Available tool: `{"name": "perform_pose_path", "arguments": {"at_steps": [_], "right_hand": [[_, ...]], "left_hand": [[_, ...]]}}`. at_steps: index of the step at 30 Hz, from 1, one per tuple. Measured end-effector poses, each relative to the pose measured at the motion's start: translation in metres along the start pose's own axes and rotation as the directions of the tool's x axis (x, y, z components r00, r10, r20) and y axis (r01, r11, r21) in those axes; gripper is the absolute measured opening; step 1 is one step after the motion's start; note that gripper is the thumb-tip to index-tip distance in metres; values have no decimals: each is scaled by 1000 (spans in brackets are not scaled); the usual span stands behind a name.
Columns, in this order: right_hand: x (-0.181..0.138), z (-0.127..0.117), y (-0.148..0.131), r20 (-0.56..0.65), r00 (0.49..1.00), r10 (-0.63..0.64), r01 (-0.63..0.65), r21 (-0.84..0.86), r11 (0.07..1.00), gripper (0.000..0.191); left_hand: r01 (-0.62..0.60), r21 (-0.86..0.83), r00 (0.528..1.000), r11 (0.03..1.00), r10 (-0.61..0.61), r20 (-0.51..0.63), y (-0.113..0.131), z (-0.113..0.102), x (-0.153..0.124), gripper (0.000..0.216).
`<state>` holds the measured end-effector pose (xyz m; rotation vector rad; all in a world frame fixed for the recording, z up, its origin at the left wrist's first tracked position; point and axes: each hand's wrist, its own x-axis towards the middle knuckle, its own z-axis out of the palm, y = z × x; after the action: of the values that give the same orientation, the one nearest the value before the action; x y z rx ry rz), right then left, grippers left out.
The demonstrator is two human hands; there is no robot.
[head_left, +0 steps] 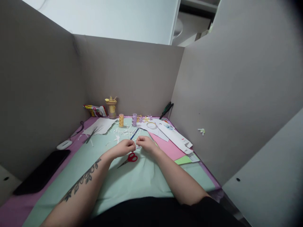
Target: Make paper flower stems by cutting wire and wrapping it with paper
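Close together over the middle of the table are my left hand (124,147) and my right hand (146,143), both with fingers pinched. Whatever is between the fingertips is too small to make out. Red-handled scissors (129,159) lie just below my left hand, blades toward the lower left. A slim blue pen-like stick (134,133) lies beyond the hands. White paper scraps (120,132) are scattered around it on the pale green cloth (118,186).
Behind stand a yellow roll (121,120), a purple roll (134,119) and a yellow-topped cup (112,107). Pink paper (165,146) and a flattened white box (175,137) lie right. Left are thin grey strips (93,133) and a black tablet-like slab (42,171). Grey panels (130,75) enclose the table.
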<state>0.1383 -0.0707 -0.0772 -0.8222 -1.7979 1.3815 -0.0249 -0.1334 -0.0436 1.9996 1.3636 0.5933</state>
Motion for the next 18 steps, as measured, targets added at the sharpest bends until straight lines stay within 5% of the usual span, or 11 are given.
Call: {"name": "perform_pose_path", "arguments": {"at_steps": [5, 12, 18], "right_hand": [[-4, 5, -2, -10, 996, -93, 90, -192, 977, 5], [-15, 12, -17, -35, 971, -235, 210, -334, 919, 7], [-20, 12, -20, -56, 815, -576, 456, -551, 699, 11]], "left_hand": [[1, 76, 1000, 997, 0, -18, -11, 8, 6, 16], [99, 12, 976, 995, -95, -198, -14, 5, 10, 14], [139, -295, 947, 945, -214, -239, -8, -2, 8, 19]]}}
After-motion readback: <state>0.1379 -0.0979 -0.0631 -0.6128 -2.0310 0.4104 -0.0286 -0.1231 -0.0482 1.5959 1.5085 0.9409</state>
